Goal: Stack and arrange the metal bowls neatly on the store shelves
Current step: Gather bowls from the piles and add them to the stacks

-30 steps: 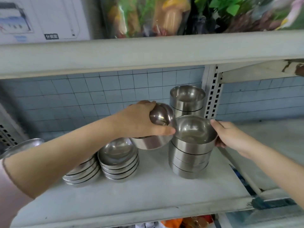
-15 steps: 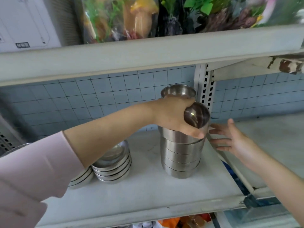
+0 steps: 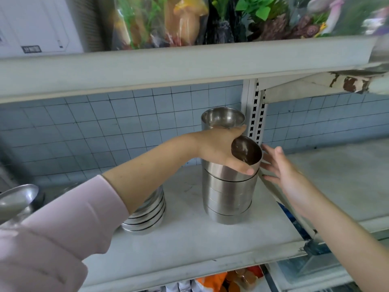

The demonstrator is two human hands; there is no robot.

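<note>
The left hand point(image 3: 223, 151) grips a shiny, tilted steel bowl point(image 3: 246, 150) by its rim, on top of a stack of straight-walled bowls point(image 3: 228, 194) near the shelf's point(image 3: 189, 245) right edge. The right hand point(image 3: 282, 171) hovers just beside it, fingers spread and empty. A lower stack of shallow bowls point(image 3: 147, 216) sits further left.

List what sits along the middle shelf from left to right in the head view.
Low stack of shallow bowls → tall stack of deep bowls, with the left hand setting a bowl on top → open right hand → slotted upright post.
</note>
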